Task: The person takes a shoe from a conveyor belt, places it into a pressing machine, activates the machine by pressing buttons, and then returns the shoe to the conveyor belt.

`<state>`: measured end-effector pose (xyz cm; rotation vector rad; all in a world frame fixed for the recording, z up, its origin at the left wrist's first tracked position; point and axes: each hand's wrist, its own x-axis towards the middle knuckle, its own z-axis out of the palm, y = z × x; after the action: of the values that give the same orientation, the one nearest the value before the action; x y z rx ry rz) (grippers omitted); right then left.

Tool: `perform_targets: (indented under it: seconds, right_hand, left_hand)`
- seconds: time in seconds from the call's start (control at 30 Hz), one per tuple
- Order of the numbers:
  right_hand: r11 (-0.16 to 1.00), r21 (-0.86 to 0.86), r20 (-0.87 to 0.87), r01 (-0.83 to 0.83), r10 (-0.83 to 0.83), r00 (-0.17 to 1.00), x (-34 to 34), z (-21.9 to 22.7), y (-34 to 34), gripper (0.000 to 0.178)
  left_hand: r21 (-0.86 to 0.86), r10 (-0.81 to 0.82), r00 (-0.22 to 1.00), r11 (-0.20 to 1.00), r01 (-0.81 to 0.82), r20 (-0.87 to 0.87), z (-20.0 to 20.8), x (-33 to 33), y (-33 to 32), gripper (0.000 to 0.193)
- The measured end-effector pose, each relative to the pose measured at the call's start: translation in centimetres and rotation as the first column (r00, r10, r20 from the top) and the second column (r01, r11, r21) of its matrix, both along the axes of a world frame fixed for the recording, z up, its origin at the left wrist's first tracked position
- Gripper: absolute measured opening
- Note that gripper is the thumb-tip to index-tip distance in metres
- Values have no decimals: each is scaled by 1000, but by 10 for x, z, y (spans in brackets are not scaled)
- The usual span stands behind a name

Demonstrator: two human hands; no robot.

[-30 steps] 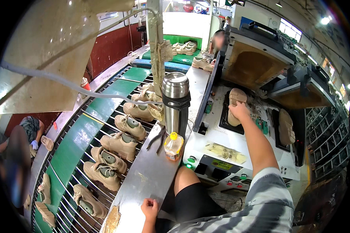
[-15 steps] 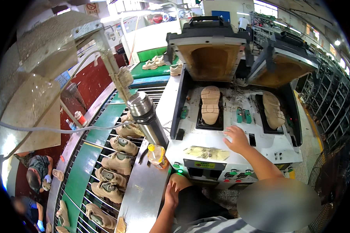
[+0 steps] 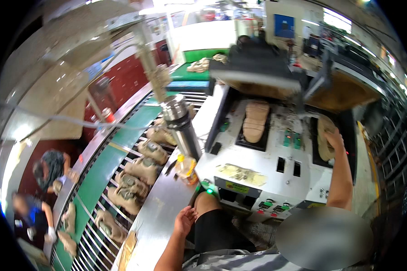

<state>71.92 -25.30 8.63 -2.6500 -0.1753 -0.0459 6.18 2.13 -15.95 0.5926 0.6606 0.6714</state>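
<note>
My right hand [image 3: 333,139] is on a beige shoe [image 3: 323,128] lying sole up in the right bay of a white press machine [image 3: 253,158], its fingers round the shoe's right edge. Another beige shoe [image 3: 256,122] lies sole up on the black pad of the left bay, below a dark lid [image 3: 257,67] that is partly lowered and blurred. The right bay's lid [image 3: 346,88] stands raised. My left hand [image 3: 184,220] hovers by my knee near the metal bench, empty, with fingers loosely curled and apart.
A conveyor with a green belt [image 3: 122,156] and rollers carries several beige shoes [image 3: 140,169] at left. A steel flask [image 3: 181,126] and a yellow-capped bottle [image 3: 185,169] stand beside the machine. Two co-workers [image 3: 52,169] sit beyond the belt. More shoes [image 3: 199,65] rest on a green surface behind.
My right hand has moved from the machine's front panel to the right shoe. The left bay's lid has swung lower. My left hand has shifted slightly left, and the view has turned.
</note>
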Motion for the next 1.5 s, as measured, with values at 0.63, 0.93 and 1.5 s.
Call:
perform_targets:
  seconds: [0.63, 0.93, 1.5]
  right_hand:
    - [915, 370, 771, -159, -207, 602, -88, -100, -80, 68]
    - [341, 909, 221, -240, 95, 971, -271, -101, -39, 78]
    - [-91, 695, -546, -713, 579, -606, -605, -59, 186, 62]
  left_hand:
    - [57, 394, 919, 917, -394, 16, 19, -165, -75, 33]
    - [134, -163, 952, 982, 132, 259, 57, -132, -92, 36]
    - [194, 802, 593, 573, -796, 64, 79, -431, -104, 64]
